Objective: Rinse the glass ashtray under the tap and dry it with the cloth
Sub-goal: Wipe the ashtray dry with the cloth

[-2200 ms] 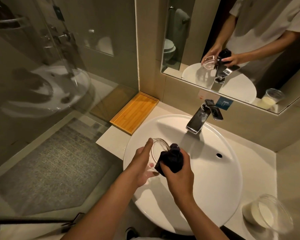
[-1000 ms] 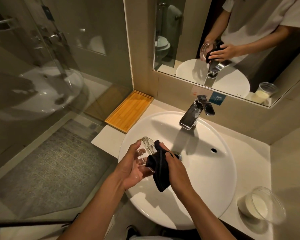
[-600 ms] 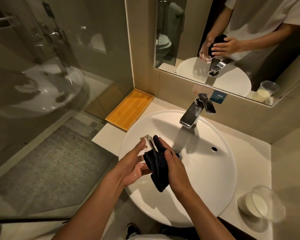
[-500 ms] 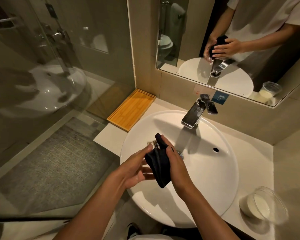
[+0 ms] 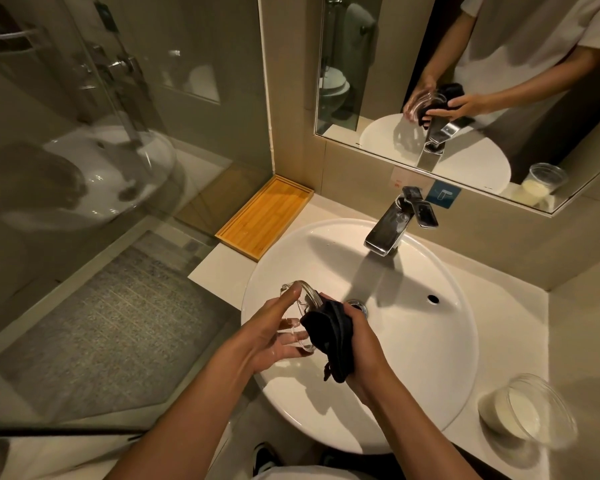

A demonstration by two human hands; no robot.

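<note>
Above the sink (image 5: 430, 358), left hand (image 5: 271, 332) grips the newly re-exposed glass ashtray (image 5: 302, 306); right hand (image 5: 357, 341) clutches the cloth (image 5: 329, 336); drying seemingly continues.

Ashtray: clear glass ashtray (image 5: 300, 308), tipped on edge, held above the white basin.
Cloth: dark cloth (image 5: 335, 336), bunched, pressed against the ashtray's right side, tail hanging.

Beige tiled walls (image 5: 291, 98), mirror (image 5: 378, 64), glass shower screen (image 5: 84, 168) (dim light).
</note>
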